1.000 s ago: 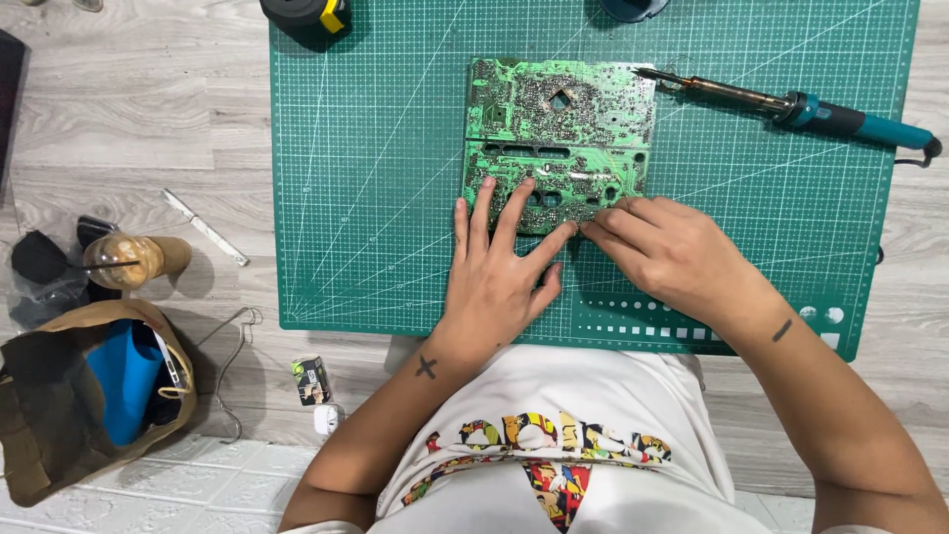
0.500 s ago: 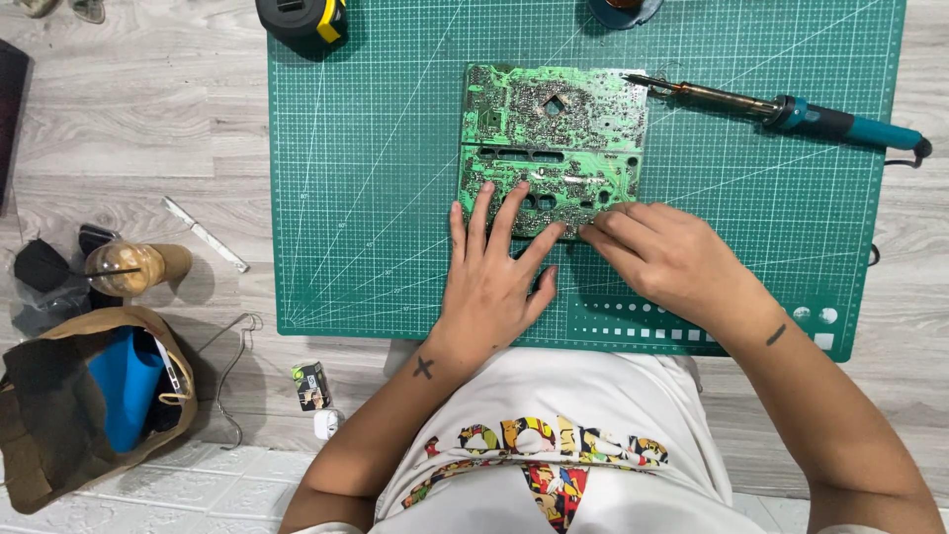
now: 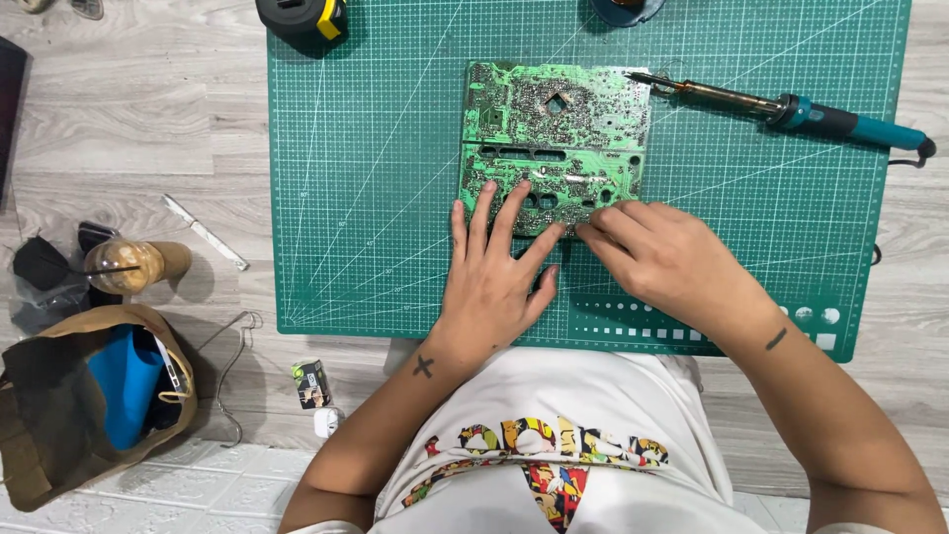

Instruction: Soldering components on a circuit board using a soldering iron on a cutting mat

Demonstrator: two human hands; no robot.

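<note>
A green circuit board (image 3: pixel 554 143) is laid flat, solder side up, on a green cutting mat (image 3: pixel 376 198), slightly above the mat's middle. The left hand (image 3: pixel 499 272) is spread flat, palm down, with its fingers splayed wide; the fingertips are pressed onto the lower left part of the board, while the palm is rested on the mat just below the board's near edge. Nothing is clasped by this hand. The right hand (image 3: pixel 667 262) is placed beside it, its fingers bent and drawn together at the board's lower right edge; whether anything is pinched between those fingertips cannot be told, since they are hidden by the knuckles. The board is thus found ahead of both hands, touched only along its near edge and otherwise uncovered. A soldering iron (image 3: pixel 791 109) with a blue handle is laid on the mat just beside the board's upper right corner, its tip pointed toward the board. A black and yellow tape measure (image 3: pixel 301 18) is seen at the mat's top left edge. Off the mat, on the wooden floor to the left, a brown paper bag (image 3: pixel 59 435) and a capped jar (image 3: pixel 124 265) are set well apart from the hands.
</note>
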